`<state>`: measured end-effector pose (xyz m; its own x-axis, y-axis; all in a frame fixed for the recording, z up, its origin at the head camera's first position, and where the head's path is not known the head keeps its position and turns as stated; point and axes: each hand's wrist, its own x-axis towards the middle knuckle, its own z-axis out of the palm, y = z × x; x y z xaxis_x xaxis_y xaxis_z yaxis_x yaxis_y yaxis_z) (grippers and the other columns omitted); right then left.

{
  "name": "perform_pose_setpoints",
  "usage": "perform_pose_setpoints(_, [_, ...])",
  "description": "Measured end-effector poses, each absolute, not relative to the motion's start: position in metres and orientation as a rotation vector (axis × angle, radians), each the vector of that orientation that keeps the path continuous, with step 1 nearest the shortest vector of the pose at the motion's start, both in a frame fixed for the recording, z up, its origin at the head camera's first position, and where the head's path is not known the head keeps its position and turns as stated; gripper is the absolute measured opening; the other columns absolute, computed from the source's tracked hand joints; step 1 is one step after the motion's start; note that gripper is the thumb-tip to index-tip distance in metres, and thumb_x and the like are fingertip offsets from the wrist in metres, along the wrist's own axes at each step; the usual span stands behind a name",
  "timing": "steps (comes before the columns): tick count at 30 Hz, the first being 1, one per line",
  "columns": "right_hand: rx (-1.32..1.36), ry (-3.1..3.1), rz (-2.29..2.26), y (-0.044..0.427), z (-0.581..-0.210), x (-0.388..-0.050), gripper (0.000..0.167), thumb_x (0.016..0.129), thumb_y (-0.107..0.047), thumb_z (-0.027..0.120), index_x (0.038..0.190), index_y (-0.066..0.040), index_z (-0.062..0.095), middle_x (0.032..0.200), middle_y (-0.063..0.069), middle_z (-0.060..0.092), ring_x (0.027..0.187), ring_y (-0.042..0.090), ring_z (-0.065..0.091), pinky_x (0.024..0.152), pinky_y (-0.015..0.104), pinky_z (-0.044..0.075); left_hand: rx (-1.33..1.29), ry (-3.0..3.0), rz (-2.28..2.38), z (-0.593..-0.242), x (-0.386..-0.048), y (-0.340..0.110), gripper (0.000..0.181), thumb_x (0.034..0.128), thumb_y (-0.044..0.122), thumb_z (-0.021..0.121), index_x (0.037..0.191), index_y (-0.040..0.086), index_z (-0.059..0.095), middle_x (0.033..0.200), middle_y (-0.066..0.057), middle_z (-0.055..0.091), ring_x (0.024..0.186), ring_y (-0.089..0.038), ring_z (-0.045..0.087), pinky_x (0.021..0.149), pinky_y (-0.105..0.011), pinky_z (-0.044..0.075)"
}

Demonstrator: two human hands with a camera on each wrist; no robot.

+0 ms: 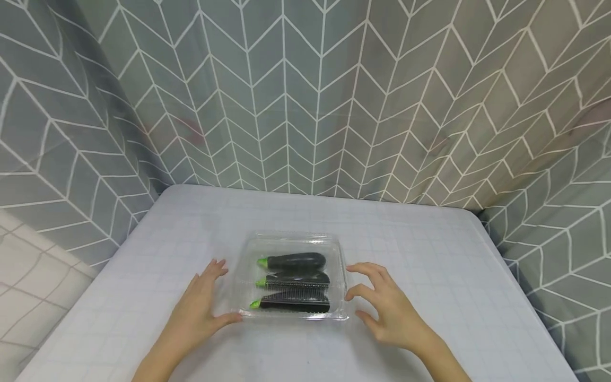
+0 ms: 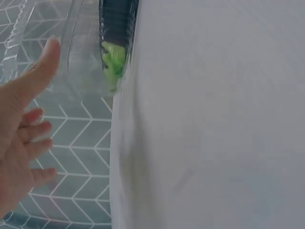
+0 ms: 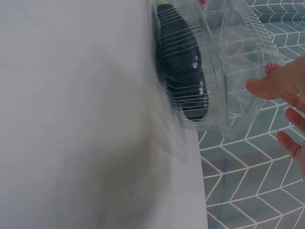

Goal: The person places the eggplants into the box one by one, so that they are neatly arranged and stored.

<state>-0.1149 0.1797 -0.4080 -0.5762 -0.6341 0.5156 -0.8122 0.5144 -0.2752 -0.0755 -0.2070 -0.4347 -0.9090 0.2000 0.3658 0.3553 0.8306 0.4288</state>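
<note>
A clear plastic clamshell box (image 1: 245, 265) lies on the table in the head view. Three dark eggplants with green stem ends are inside: the far eggplant (image 1: 297, 261), the middle eggplant (image 1: 298, 278) and the near eggplant (image 1: 298, 303). At the box's left side is my left hand (image 1: 197, 307), fingers spread and thumb tip by the near left corner. My right hand (image 1: 384, 305) is beside the right edge, its fingers loosely bent. In the right wrist view the thumb (image 3: 259, 88) overlaps the clear rim; whether it touches, I cannot tell. Neither hand grips anything.
A white cloth (image 1: 406, 233) covers the table. Behind and to both sides hang grey curtains (image 1: 305, 106) with white chevron lines, close to the table's edges. Pale tiles (image 1: 33, 286) show at the lower left.
</note>
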Motion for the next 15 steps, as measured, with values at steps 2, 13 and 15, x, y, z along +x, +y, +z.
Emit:
perform_pose_setpoints(2, [1.210, -2.410, 0.712, 0.180, -0.411, -0.113, 0.049, 0.059, 0.002, 0.078, 0.095, -0.026, 0.061, 0.139, 0.005, 0.046, 0.128, 0.028, 0.038, 0.106, 0.033, 0.033, -0.485, -2.606, -0.674, -0.434, -0.073, -0.210, 0.084, 0.0476, 0.032, 0.094, 0.116, 0.005, 0.052, 0.137, -0.011, 0.050, 0.130, -0.033, 0.042, 0.111, -0.036, 0.026])
perform_pose_setpoints(13, [1.237, -2.424, 0.698, 0.182, -0.422, -0.112, 0.048, 0.057, 0.005, 0.078, 0.090, -0.027, 0.064, 0.136, 0.006, 0.049, 0.126, 0.027, 0.041, 0.107, 0.029, 0.030, -0.660, -2.444, -0.523, -0.430, -0.062, -0.208, 0.054, 0.0469, 0.021, 0.090, 0.091, 0.019, 0.059, 0.105, 0.006, 0.052, 0.099, -0.018, 0.051, 0.087, -0.029, 0.037])
perform_pose_setpoints(15, [1.244, -2.421, 0.691, 0.182, -0.423, -0.112, 0.048, 0.057, 0.005, 0.078, 0.090, -0.027, 0.065, 0.136, 0.007, 0.049, 0.126, 0.027, 0.041, 0.108, 0.028, 0.030, -0.690, -2.450, -0.497, -0.432, -0.062, -0.206, 0.050, 0.0478, 0.021, 0.090, 0.087, 0.021, 0.060, 0.102, 0.008, 0.051, 0.098, -0.017, 0.051, 0.087, -0.031, 0.037])
